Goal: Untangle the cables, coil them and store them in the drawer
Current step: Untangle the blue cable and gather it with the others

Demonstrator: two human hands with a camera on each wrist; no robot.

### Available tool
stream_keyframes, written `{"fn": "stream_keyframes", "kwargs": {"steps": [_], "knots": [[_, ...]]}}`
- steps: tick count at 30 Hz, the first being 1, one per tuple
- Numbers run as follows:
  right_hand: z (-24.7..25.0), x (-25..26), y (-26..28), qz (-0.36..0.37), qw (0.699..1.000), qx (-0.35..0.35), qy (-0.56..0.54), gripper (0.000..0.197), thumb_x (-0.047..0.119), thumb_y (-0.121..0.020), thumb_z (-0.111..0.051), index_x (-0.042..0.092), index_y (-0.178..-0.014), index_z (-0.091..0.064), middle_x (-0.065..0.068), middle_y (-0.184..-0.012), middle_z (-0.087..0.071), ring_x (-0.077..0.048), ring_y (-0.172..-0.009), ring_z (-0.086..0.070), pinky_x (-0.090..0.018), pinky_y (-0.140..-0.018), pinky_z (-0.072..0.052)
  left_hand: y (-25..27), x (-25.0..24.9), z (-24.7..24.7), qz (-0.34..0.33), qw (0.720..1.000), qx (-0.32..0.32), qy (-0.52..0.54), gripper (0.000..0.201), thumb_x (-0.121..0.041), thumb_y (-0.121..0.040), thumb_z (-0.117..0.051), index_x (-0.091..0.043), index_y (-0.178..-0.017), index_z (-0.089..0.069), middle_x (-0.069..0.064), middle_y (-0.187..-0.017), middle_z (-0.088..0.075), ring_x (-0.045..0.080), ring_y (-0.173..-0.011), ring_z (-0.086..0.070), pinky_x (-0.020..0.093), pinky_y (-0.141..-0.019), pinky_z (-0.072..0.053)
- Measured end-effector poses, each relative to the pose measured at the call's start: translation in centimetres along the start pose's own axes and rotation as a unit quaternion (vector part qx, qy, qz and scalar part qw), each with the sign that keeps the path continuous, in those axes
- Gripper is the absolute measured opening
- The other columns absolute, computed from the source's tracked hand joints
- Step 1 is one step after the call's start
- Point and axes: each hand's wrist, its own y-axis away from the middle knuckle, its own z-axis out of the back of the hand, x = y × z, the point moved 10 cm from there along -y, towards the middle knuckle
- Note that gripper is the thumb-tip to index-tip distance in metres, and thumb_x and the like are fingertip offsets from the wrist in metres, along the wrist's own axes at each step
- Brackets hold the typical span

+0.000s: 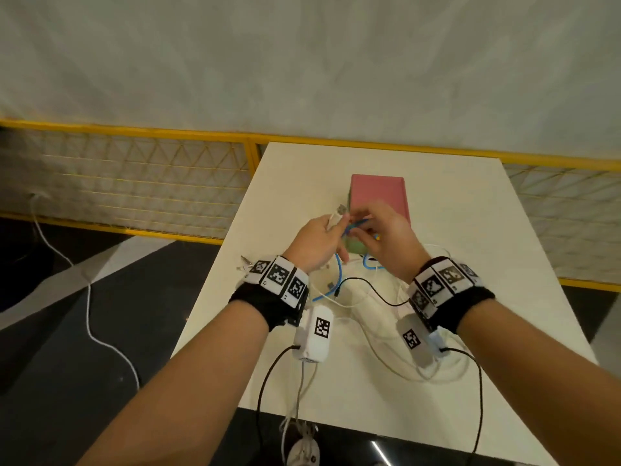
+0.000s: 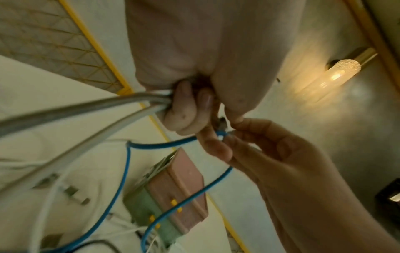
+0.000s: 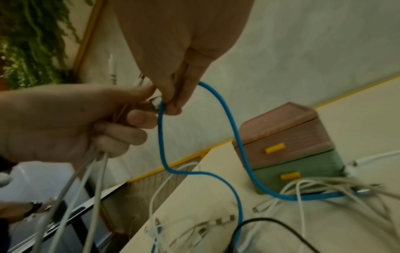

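The right hand (image 3: pixel 173 56) pinches a loop of the blue cable (image 3: pixel 225 118) at its fingertips (image 3: pixel 173 106); the left hand (image 3: pixel 65 123) is clenched round 3 white cables (image 3: pixel 95 171), its thumb meeting those fingertips. A hard tug would likely tighten the snag, since blue trails below the fingers into the tangle (image 3: pixel 314 191). The drawers (image 3: pixel 290 154) stand beyond, both closed.
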Motion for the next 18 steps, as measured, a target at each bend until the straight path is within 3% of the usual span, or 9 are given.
{"fn": "stream_keyframes", "kwargs": {"steps": [2, 5, 7, 10, 13, 15, 17, 18], "knots": [[1.1, -1.0, 0.3, -0.035, 0.999, 0.000, -0.012, 0.028, -0.004, -0.083, -0.062, 0.007, -0.108, -0.059, -0.007, -0.102, -0.059, -0.003, -0.081, -0.063, -0.013, -0.075, -0.052, -0.2, -1.5, -0.6, -0.027, 0.998, 0.049, -0.038, 0.036, -0.042, -0.103, -0.040, -0.018, -0.088, -0.061, 0.004, -0.065, -0.069, -0.002, -0.039, -0.045, 0.016, -0.047, -0.036], [1.8, -1.6, 0.8, -0.061, 0.997, -0.001, -0.043, 0.030, -0.005, -0.084, -0.060, 0.012, -0.109, -0.059, -0.009, -0.103, -0.059, -0.017, -0.085, -0.064, -0.018, -0.079, -0.054, -0.3, -2.6, -1.3, -0.057, 0.990, 0.099, -0.086, 0.018, -0.028, -0.101, -0.050, -0.017, -0.100, -0.063, 0.009, -0.074, -0.072, 0.006, -0.054, -0.052, 0.020, -0.054, -0.037], [2.1, -1.6, 0.8, -0.074, 0.994, -0.012, -0.079, 0.033, -0.005, -0.084, -0.060, 0.019, -0.107, -0.057, -0.009, -0.105, -0.061, -0.017, -0.089, -0.065, -0.016, -0.079, -0.053, -0.6, -3.1, -1.1, -0.072, 0.989, 0.085, -0.101, 0.017, -0.023, -0.099, -0.054, -0.011, -0.102, -0.066, 0.010, -0.075, -0.073, 0.006, -0.055, -0.054, 0.019, -0.056, -0.039], [2.3, -1.4, 0.7, -0.086, 0.991, -0.029, -0.096, 0.035, -0.005, -0.084, -0.059, 0.024, -0.105, -0.055, -0.008, -0.105, -0.060, -0.018, -0.089, -0.066, -0.019, -0.079, -0.055, -1.0, -4.1, -0.6, -0.094, 0.985, 0.044, -0.137, 0.017, -0.021, -0.097, -0.056, -0.011, -0.090, -0.067, 0.007, -0.074, -0.073, -0.006, -0.043, -0.050, 0.009, -0.046, -0.034], [2.5, -1.4, 0.4, -0.087, 0.994, -0.033, -0.057, 0.033, -0.006, -0.083, -0.056, 0.015, -0.108, -0.059, -0.004, -0.104, -0.058, -0.021, -0.091, -0.065, -0.026, -0.080, -0.055, -1.2, -4.3, -0.7, -0.093, 0.980, 0.037, -0.174, 0.021, -0.024, -0.098, -0.054, -0.014, -0.083, -0.065, 0.008, -0.076, -0.073, 0.002, -0.055, -0.054, 0.014, -0.049, -0.035], [2.6, -1.3, 0.2, -0.085, 0.994, -0.037, -0.053, 0.035, -0.009, -0.083, -0.052, 0.010, -0.111, -0.060, -0.001, -0.103, -0.056, -0.017, -0.089, -0.063, -0.020, -0.080, -0.052, -1.1, -4.3, -0.8, -0.094, 0.981, 0.040, -0.168, 0.024, -0.025, -0.100, -0.051, -0.010, -0.087, -0.066, 0.005, -0.071, -0.070, 0.011, -0.061, -0.055, 0.023, -0.055, -0.036], [2.7, -1.5, 0.0, -0.090, 0.994, -0.039, -0.047, 0.035, -0.010, -0.082, -0.050, 0.008, -0.111, -0.060, 0.000, -0.101, -0.055, -0.012, -0.085, -0.061, -0.015, -0.078, -0.050, -0.7, -5.1, -0.5, -0.115, 0.984, 0.025, -0.133, 0.024, -0.024, -0.101, -0.049, -0.010, -0.086, -0.061, -0.001, -0.062, -0.062, 0.002, -0.051, -0.050, 0.021, -0.054, -0.034], [2.6, -1.9, 0.0, -0.099, 0.994, -0.031, -0.030, 0.032, -0.008, -0.083, -0.051, 0.007, -0.110, -0.060, -0.001, -0.099, -0.056, -0.013, -0.083, -0.061, -0.018, -0.078, -0.050, -0.3, -5.7, -0.2, -0.134, 0.985, 0.013, -0.106, 0.023, -0.022, -0.102, -0.048, -0.010, -0.086, -0.059, -0.002, -0.060, -0.058, 0.000, -0.046, -0.047, 0.018, -0.052, -0.035]]}}
